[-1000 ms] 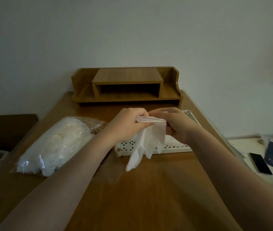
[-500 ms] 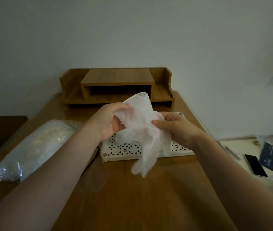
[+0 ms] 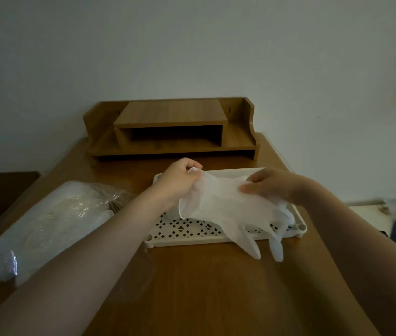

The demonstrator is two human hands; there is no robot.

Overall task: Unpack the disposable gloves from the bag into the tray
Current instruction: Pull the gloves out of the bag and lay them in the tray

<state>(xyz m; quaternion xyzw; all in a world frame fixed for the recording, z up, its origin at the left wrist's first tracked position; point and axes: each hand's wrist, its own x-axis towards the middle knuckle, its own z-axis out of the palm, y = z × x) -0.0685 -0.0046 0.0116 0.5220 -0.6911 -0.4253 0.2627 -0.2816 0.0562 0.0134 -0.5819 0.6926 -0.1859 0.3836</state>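
I see the bag [image 3: 46, 221] left of the tray [image 3: 187, 229] on the table [image 3: 204, 287], the shelf unit [image 3: 170, 128] behind the tray.

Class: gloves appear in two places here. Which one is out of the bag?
The white glove spread over the tray, held by both hands; the rest sit inside the clear bag at left.

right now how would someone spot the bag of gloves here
Start at the wooden desk with the shelf unit at its back. Left of the white perforated tray lies the bag: a crinkly clear plastic bundle, the only shiny thing on the desk.
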